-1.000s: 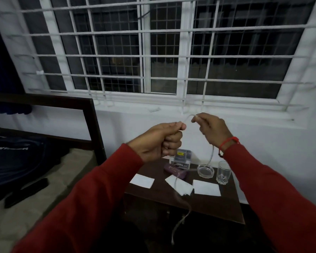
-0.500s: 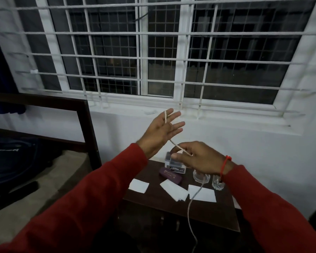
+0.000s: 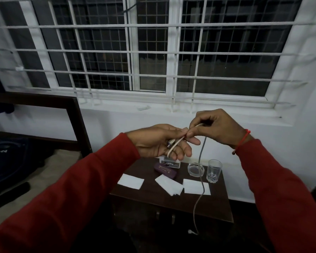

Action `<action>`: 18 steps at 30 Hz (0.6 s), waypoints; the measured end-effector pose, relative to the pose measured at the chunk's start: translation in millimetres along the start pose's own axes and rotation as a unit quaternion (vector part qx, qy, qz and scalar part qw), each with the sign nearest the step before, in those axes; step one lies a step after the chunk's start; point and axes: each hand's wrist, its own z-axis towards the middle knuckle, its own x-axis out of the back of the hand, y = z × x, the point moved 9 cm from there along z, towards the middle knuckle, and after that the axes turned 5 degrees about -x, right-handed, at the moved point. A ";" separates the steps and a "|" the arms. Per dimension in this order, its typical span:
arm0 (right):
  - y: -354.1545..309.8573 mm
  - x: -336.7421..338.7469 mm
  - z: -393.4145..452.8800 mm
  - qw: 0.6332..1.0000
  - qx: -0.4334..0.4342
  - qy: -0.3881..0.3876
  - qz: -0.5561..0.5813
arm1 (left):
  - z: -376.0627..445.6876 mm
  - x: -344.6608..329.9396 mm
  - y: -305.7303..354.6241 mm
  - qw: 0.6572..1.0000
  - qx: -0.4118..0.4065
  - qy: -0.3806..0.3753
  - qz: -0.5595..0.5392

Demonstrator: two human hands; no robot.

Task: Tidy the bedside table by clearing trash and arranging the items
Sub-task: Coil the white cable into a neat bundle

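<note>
1. Cable (image 3: 201, 181) winding in progress. Left hand (image 3: 161, 143) is held palm-side in with fingers loosely extended, a pale loop of the cable across them; the plug end seems tucked against the palm. Right hand (image 3: 217, 128), just beside the left fingertips, pinches the cable between thumb and forefinger.
2. Free length hangs below the right hand, passing in front of the ashtray (image 3: 195, 169) and close to the glass (image 3: 214, 170); its far end (image 3: 191, 232) dangles low, past the front edge of the bedside table (image 3: 171, 199).
3. Risk: a swinging tail could catch the glass and tip it, judged likely if winding is fast.
4. Risk: the loop may slip off the left fingers, since they are not curled tight.
5. Risk: the tail may drag the paper pieces (image 3: 169, 184) lying below both hands.
</note>
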 end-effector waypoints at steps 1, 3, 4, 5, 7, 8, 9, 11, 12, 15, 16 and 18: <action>5.4 3.4 -1.4 0.999 -0.001 0.022 0.042 | -1.9 -0.8 2.8 1.000 -0.004 0.002 -0.016; 21.9 7.4 -5.3 0.988 -0.020 0.082 0.132 | -4.6 -2.7 10.9 0.997 -0.036 0.011 -0.066; 31.6 4.2 -7.5 0.981 -0.036 0.104 0.160 | -4.2 -3.5 15.8 0.993 -0.062 0.021 -0.101; 38.9 -4.8 -9.2 0.978 -0.052 0.111 0.170 | -2.4 -2.0 20.7 0.986 -0.091 0.037 -0.137; 45.4 -40.4 -11.7 0.983 -0.090 0.059 0.150 | 3.7 8.3 27.1 0.965 -0.150 0.075 -0.200; 45.0 -62.7 -14.0 0.985 -0.113 0.007 0.132 | 7.2 17.6 28.6 0.956 -0.179 0.098 -0.208; 43.8 -82.8 -18.1 0.983 -0.138 -0.048 0.115 | 8.5 30.4 30.1 0.951 -0.209 0.132 -0.183; 39.3 -102.9 -26.3 0.977 -0.162 -0.110 0.080 | 3.8 59.0 32.2 0.941 -0.248 0.228 -0.034; 36.2 -99.3 -27.1 0.981 -0.156 -0.106 0.054 | -0.8 69.6 32.3 0.927 -0.250 0.271 0.065; 19.7 -61.2 -20.3 0.993 -0.109 -0.022 -0.036 | -4.4 77.0 18.3 0.907 -0.200 0.278 0.244; 15.0 -47.4 -17.4 0.993 -0.093 0.005 -0.065 | -2.0 72.5 8.8 0.918 -0.166 0.251 0.258; 9.8 -27.0 -11.2 0.989 -0.070 0.033 -0.128 | 3.4 55.2 -10.7 0.950 -0.094 0.177 0.241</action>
